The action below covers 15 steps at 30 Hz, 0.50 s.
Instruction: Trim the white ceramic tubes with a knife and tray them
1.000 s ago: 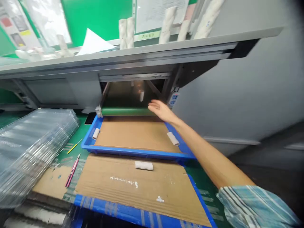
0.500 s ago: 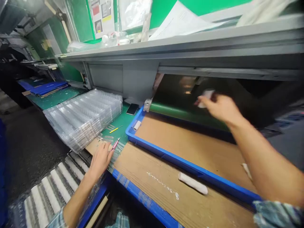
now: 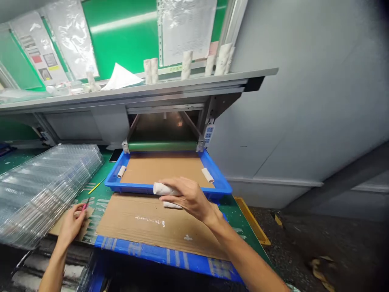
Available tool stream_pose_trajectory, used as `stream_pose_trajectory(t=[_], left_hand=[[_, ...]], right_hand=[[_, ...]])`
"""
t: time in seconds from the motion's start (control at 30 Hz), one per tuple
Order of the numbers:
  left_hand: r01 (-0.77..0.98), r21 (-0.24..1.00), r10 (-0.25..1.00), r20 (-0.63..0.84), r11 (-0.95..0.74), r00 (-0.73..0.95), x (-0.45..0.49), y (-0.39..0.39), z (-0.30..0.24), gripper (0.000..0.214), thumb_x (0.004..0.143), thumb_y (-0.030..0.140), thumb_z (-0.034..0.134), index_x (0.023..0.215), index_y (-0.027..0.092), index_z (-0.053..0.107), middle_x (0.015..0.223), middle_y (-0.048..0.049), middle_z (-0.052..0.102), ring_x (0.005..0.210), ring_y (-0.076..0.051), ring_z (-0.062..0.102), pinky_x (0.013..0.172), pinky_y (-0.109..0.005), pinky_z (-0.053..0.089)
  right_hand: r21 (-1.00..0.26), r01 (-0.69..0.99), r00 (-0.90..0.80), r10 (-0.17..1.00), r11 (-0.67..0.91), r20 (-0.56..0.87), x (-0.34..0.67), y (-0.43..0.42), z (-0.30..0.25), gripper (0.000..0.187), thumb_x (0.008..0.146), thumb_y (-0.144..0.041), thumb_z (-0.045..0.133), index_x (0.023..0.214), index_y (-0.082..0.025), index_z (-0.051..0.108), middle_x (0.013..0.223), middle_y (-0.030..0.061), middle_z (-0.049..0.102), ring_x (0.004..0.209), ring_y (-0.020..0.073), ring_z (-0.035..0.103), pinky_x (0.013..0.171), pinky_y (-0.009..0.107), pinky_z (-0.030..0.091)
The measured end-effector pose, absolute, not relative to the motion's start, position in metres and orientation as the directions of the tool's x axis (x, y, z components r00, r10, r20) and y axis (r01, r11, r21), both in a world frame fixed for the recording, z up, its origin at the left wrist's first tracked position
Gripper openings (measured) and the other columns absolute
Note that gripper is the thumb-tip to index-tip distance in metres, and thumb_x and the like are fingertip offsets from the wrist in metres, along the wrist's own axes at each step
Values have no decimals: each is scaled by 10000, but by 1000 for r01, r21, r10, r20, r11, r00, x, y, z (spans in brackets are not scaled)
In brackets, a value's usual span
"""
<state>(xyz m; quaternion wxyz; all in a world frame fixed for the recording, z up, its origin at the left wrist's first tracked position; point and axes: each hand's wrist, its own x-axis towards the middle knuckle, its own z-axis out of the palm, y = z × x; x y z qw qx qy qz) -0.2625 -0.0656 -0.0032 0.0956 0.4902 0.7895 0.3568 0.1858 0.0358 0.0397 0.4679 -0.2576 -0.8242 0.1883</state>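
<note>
1. Since the view half a second earlier, the right hand had come back from the dark opening behind the green roller, and it now hung over the near rim of the blue tray.
2. Its fingers were together, curled over a white roll and clamping it against the thumb. The roll lay crosswise, its free end poking out at 9 o'clock from the hand.
3. The roll looked soft and chalky, so a light, even grip along its length seemed the better way to handle it, judging by how it looked. Squeezing one end might have dented it.
4. A second white roll lay just beneath the hand, on a cardboard sheet marked with a pale streak of white residue.
5. At 8 o'clock from the right hand, the left hand sat at a pink utility knife. Its fingertips touched the knife, though I could not tell whether they were clamped on it.
6. Inside the blue tray, two more white rolls lay at opposite ends. A stack of clear plastic trays stood at 9 o'clock.
</note>
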Motion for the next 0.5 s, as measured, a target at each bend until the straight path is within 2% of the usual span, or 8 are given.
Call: stream_pose_trajectory(t=[0.07,0.13,0.2,0.23,0.3,0.37,0.5], left_hand=[[605,770,824,198,204,-530,-241,-68,11,678,736,838,584,1040,236,512,792,7,612,534,-159,535,483,-270,450],[519,844,837,183,135,-515,-203,-63,24,663,831,832,561,1138,247,501,702,75,506,462,-101,370,435,-207,320],[460,885,895,145,73,-423,-151,-49,37,619,922,777,586,1235,243,560,611,115,348,451,-96,299,430,-182,275],[427,904,931,120,41,-343,-122,-38,44,644,923,771,629,1269,229,594,597,115,346,450,-90,286,425,-178,265],[314,944,994,112,-100,-21,-66,-15,55,765,887,738,755,1378,170,605,641,61,523,482,-90,363,431,-184,271],[231,949,967,173,-214,186,-20,9,64,816,853,739,809,1388,147,639,714,-5,649,570,-124,521,489,-198,364],[184,941,944,239,-283,229,15,39,59,564,889,659,833,1097,137,778,734,-19,655,638,-145,598,610,-240,489]], right_hand=[[-486,261,-436,551,834,711,199,33,40,450,1046,-619,658,1292,-253,741,1072,73,834,877,237,766,795,378,567],[-460,273,-424,535,845,731,209,31,40,421,1072,-572,642,1325,-243,716,1085,77,826,889,236,765,786,379,575],[-516,278,-364,586,810,724,216,30,38,407,1063,-565,671,1313,-245,705,1080,77,814,913,245,769,807,387,596],[-559,279,-327,625,781,709,219,30,37,404,1049,-569,695,1295,-249,703,1069,75,809,915,248,771,818,390,609],[-635,272,-274,691,723,669,222,30,34,399,1021,-581,737,1253,-258,702,1037,66,800,899,245,772,820,385,628],[-678,265,-262,728,686,634,225,32,32,379,1017,-590,740,1210,-266,702,1011,54,797,879,236,771,800,368,629],[-788,191,-238,806,586,542,230,37,30,390,997,-618,751,1204,-293,697,1060,38,802,931,225,780,847,339,628]])
